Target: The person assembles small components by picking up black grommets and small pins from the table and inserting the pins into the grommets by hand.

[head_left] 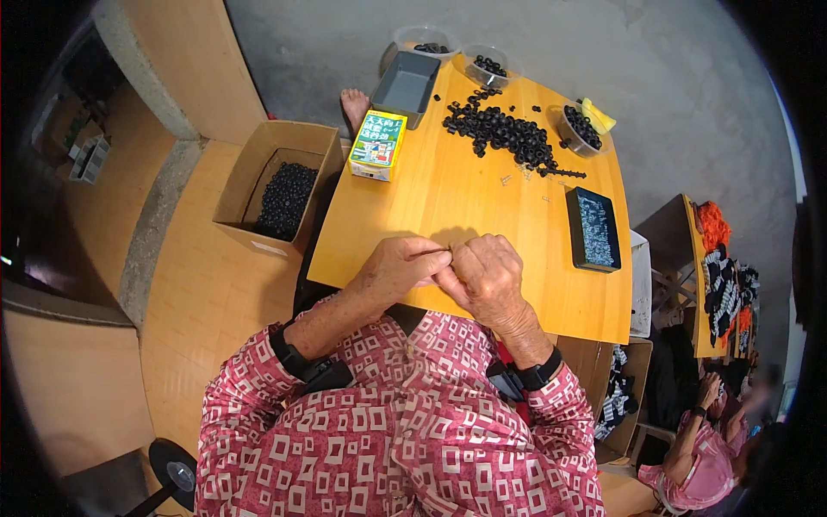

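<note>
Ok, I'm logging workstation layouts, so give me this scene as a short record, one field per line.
Left hand: thumb and fingertips pinched together
Right hand: fingers curled, meeting the left; anything held is too hidden to identify
On table: pile of small black rings; yellow-green carton; grey tray; black tray of small pale pieces
Around far edge: three clear bowls holding black parts
Left of table: cardboard box
Lower right: another person in pink

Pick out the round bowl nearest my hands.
The clear bowl at the right of the table, with something yellow at its rim; the other two bowls are farther off, by the far end.
</note>
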`<state>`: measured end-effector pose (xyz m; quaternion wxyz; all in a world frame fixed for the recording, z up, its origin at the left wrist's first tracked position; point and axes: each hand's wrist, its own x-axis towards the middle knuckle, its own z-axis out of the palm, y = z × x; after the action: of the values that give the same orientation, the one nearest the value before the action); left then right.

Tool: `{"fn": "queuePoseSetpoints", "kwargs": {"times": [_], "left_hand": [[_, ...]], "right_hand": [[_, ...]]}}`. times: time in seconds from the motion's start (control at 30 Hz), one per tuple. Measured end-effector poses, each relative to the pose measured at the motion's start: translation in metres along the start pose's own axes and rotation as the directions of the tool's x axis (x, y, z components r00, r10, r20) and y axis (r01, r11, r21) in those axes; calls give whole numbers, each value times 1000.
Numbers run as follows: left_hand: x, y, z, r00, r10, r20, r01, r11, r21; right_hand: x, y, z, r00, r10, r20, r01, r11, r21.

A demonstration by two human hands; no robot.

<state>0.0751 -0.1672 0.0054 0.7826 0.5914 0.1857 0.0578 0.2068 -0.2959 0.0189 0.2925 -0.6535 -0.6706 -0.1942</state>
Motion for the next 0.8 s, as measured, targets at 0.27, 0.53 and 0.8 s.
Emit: {"fn": "queuePoseSetpoints", "kwargs": {"times": [0.27,0.53,0.8], "left_hand": [[-2,-2,-2,999,39,-9,-40,990,-133],[5,-9,-6,996,89,-27,-85,989,117],[16,5,19,963,196,-183,-224,964,-145]], "right_hand": [[0,-2,3,1000,-6,-29,6,1000,-4],[-3,-1,0,999,2,38,-1,1000,-20],[8,-10,19,1000,-11,13,10,993,114]]}}
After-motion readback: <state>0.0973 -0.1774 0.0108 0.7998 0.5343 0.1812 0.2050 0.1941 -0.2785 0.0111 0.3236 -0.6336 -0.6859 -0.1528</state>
